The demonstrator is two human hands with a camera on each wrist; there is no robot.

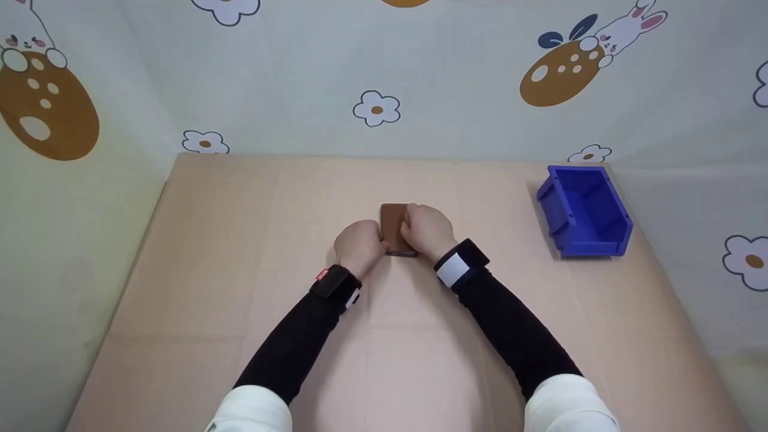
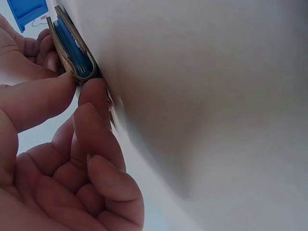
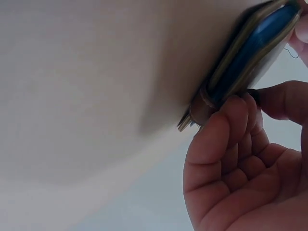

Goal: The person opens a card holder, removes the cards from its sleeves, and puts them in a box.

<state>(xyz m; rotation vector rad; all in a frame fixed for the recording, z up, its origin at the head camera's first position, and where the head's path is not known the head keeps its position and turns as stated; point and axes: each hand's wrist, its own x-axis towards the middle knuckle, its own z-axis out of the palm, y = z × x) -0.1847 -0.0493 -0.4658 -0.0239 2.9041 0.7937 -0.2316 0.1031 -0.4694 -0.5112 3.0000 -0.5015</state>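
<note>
A brown folded wallet (image 1: pixel 393 225) is between both hands, close over the table in the head view. My left hand (image 1: pixel 360 245) pinches its left edge between thumb and index finger; the other fingers curl loosely. In the left wrist view, the end of the wallet (image 2: pixel 77 53) shows a blue lining and stacked layers between its covers. My right hand (image 1: pixel 431 230) grips the right side. From the right wrist, a brown band joins the covers of the wallet (image 3: pixel 255 53), and a small dark piece (image 3: pixel 253 96) sits between the right thumb and fingers.
A blue open-front plastic bin (image 1: pixel 591 210) stands at the table's back right. The beige table (image 1: pixel 204 252) has faint fold lines. Behind it and along both sides hangs pale cloth (image 1: pixel 312 72) printed with flowers and rabbits.
</note>
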